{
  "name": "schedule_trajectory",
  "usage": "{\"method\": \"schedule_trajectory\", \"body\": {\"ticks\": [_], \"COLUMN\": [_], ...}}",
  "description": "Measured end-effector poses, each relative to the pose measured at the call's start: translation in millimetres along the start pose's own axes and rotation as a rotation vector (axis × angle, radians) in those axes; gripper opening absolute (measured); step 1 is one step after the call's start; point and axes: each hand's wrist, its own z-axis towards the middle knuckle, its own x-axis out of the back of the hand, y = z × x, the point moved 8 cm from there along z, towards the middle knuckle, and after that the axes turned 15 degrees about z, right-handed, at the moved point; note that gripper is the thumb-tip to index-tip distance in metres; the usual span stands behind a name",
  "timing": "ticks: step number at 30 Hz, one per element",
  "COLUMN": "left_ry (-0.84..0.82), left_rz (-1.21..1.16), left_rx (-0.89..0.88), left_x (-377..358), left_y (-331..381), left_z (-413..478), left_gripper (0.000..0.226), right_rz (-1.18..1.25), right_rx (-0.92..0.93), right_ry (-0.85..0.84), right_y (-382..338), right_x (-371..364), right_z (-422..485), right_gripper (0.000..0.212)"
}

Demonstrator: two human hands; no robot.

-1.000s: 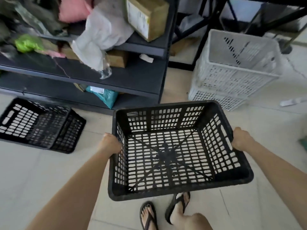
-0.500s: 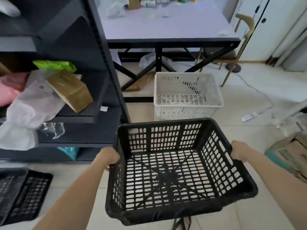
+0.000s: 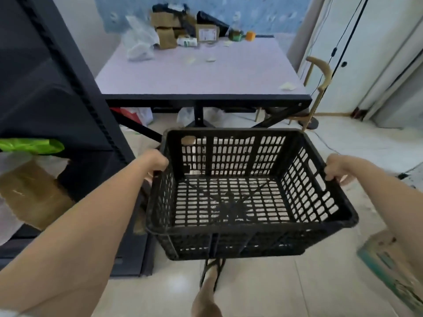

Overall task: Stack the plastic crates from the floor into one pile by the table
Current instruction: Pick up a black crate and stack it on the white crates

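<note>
I hold a black perforated plastic crate (image 3: 240, 234) in the air at mid-frame, its open top facing up. My left hand (image 3: 155, 162) grips its left rim and my right hand (image 3: 336, 168) grips its right rim. White plastic shows through the holes of the crate's far wall and floor; what it belongs to is hidden behind the crate. Just beyond the crate stands the table (image 3: 206, 74), with a pale purple top and a black frame.
A tall dark shelf unit (image 3: 57, 92) stands close on the left, holding a green bag (image 3: 29, 146) and a brown box (image 3: 29, 193). Boxes and bags sit at the table's far end. A cardboard box (image 3: 393, 266) lies at lower right. A wooden chair (image 3: 320, 72) stands right of the table.
The view has tilted up and forward: the table now fills the top of the frame, the white crate on the floor has slipped behind the held crate, and the black crates at left are out of view.
</note>
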Motion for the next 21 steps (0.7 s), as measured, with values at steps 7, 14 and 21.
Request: {"method": "schedule_trajectory", "body": {"ticks": [7,14,21], "left_ry": [0.007,0.089,0.09], "left_rz": [0.068,0.149,0.233], "left_rx": [-0.037,-0.087,-0.122], "left_x": [38.6,48.8,63.2], "left_y": [67.1,115.2,154.1], "left_z": [137.7,234.4,275.5], "left_gripper": [0.036,0.025,0.051], "right_rz": [-0.017,-0.152,-0.139], "right_rx": [-0.014,-0.014,-0.046], "right_ry": [0.082,0.12,0.113], "right_y": [-64.9,-91.4,-88.6], "right_x": [29.4,36.0,47.6], "right_z": [92.9,164.1,208.6], "right_gripper": [0.005,0.026,0.029]}}
